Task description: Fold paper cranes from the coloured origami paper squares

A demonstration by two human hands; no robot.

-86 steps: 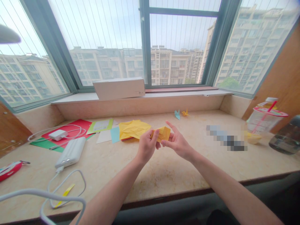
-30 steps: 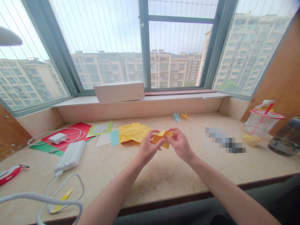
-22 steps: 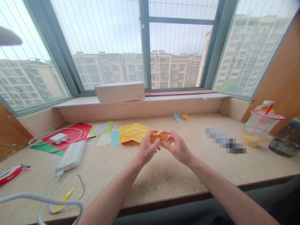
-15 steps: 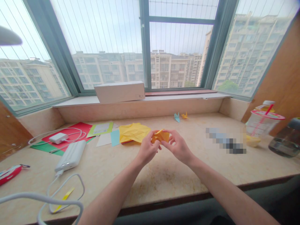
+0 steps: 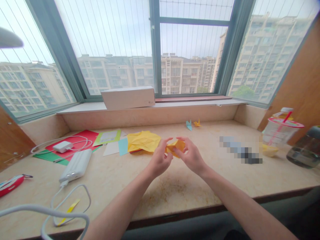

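Between my hands, a little above the stone sill, is a folded piece of orange-yellow paper. My left hand grips its left side, fingers curled round it. At its right side my right hand pinches it between thumb and fingers. Part of the paper is hidden behind the fingertips. Just left of my hands lies a creased yellow sheet on other paper. Farther back stand two small folded paper birds, a light blue one and an orange one.
Left lie a red sheet, a green-edged packet, a white power bank with cables and a charger. Right are a blurred-out object, a plastic cup with a straw and a dark jar. A white box stands behind.
The folded paper has turned in my hands and now shows a smoother, broader face. My fingers have shifted their hold on it. The things on the sill stay put.
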